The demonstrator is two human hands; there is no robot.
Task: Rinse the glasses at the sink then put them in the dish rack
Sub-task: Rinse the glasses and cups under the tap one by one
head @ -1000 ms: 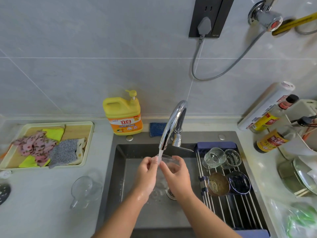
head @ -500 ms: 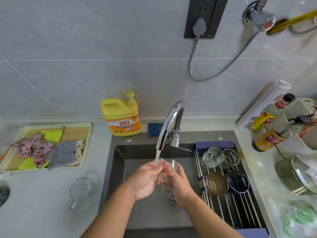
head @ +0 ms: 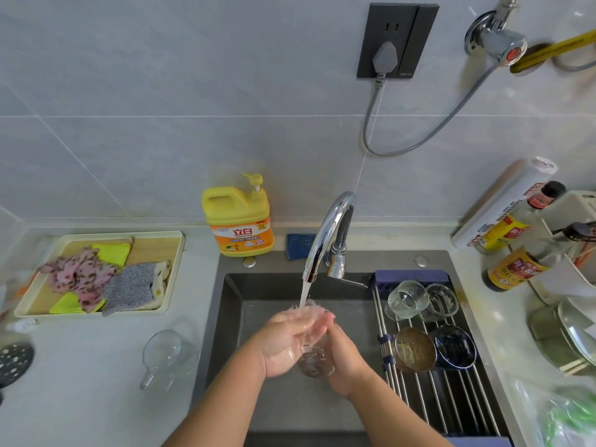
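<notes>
- Under the tap (head: 325, 233), a clear glass (head: 314, 361) sits in the running stream. The left hand (head: 287, 343) has its fingers curled round one side and the right hand (head: 346, 359) wraps the other.
- Right of the tap, the dish rack (head: 429, 401) already carries a ribbed glass (head: 408, 300) and a second glass (head: 440, 301), so those look done.
- Left of the tap, a glass mug (head: 169, 354) lies on the surface, seemingly unrinsed, and the held glass is not yet racked.
- Behind the tap to its left, the detergent bottle (head: 238, 221) reads "立白". The labels on the sauce bottles (head: 512, 269) are too blurred to read.
</notes>
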